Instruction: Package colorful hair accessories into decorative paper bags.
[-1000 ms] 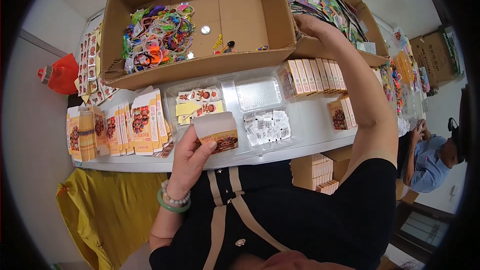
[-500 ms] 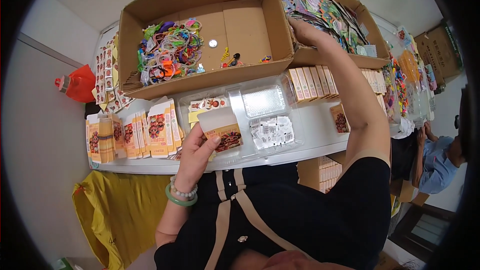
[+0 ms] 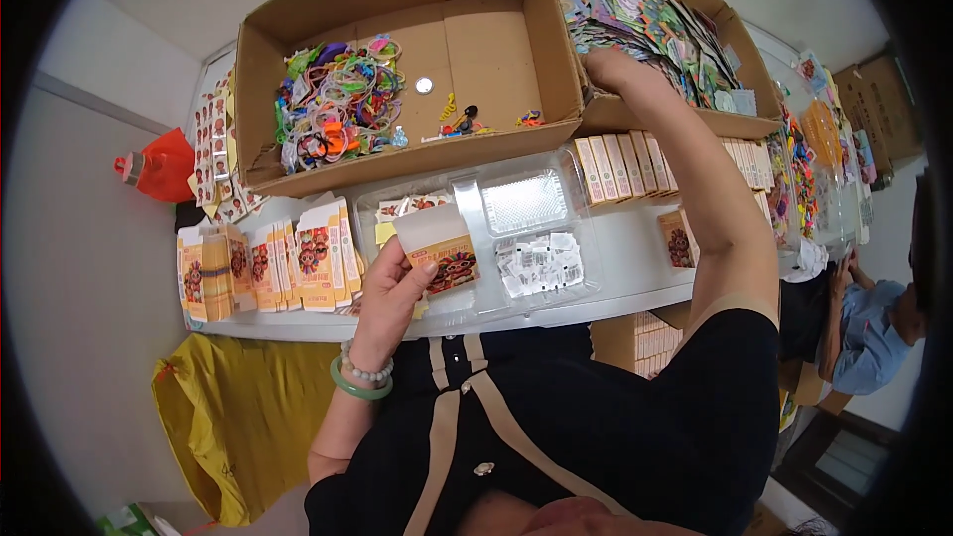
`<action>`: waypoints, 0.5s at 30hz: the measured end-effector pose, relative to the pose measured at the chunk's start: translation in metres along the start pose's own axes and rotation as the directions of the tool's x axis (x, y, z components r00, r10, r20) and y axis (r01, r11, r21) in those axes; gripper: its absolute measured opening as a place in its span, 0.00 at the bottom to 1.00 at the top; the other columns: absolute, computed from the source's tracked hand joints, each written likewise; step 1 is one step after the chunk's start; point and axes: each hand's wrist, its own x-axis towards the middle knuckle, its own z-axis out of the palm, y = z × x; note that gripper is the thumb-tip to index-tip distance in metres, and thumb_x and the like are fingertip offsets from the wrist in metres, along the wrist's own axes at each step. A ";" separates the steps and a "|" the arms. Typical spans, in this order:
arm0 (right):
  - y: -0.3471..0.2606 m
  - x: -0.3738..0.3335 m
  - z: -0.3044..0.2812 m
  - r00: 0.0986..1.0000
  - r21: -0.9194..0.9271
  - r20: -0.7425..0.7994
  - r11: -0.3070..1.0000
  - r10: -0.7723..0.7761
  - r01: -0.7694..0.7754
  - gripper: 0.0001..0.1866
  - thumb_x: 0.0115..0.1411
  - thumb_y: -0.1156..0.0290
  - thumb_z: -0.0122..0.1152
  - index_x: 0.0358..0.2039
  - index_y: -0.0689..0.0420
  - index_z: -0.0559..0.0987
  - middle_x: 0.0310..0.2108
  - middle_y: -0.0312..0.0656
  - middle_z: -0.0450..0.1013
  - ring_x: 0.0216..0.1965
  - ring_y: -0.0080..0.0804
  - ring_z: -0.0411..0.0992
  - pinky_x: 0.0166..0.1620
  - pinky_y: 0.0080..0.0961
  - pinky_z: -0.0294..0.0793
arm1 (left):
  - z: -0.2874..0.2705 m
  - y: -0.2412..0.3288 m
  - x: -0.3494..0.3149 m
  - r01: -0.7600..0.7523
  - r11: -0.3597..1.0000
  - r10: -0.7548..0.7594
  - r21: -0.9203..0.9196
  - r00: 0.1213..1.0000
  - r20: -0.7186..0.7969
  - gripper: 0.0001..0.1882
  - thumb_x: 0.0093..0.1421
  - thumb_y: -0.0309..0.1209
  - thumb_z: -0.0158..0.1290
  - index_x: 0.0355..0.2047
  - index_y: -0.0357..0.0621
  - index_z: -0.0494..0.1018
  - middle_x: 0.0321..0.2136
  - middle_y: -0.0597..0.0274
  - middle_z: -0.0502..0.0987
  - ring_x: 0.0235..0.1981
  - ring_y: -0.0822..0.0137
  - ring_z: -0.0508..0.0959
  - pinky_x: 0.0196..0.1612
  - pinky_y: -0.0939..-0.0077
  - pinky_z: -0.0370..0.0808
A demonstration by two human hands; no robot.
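Observation:
Between thumb and fingers, my left hand [image 3: 389, 290] grips a small orange carton [image 3: 452, 266] with a white flap raised, above a clear plastic tray [image 3: 467, 310]. My right hand [image 3: 608, 69] reaches down into the cardboard box at the back right, by its left wall. Colourful flat packets [image 3: 660, 35] fill that box. The fingers of this hand are hidden among the packets and behind the box wall, so what they hold does not show. Inside the tray lie small white printed slips [image 3: 541, 263] and sticker sheets [image 3: 412, 205].
A large cardboard box [image 3: 486, 40] holds tangled colourful trinkets [image 3: 338, 104]. Open orange cartons [image 3: 313, 258] stand at left; a row of cartons [image 3: 620, 167] stands at right. A red bag [image 3: 167, 164] sits far left. Another person in a blue shirt [image 3: 869, 333] is at far right.
My right hand has shifted slightly and lies deeper among the packets. My left hand keeps the carton in nearly the same place. The whole view has moved a little.

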 end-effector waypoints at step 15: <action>-0.010 -0.139 -0.067 0.778 0.667 -0.616 0.607 0.124 0.432 0.15 0.59 0.68 0.57 0.43 0.64 0.77 0.36 0.33 0.74 0.33 0.19 0.68 0.35 0.15 0.65 | 0.015 -0.010 -0.022 -0.018 0.996 -0.002 -0.092 0.979 -0.203 0.13 0.61 0.25 0.49 0.45 0.33 0.68 0.36 0.64 0.75 0.36 0.79 0.73 0.39 0.84 0.72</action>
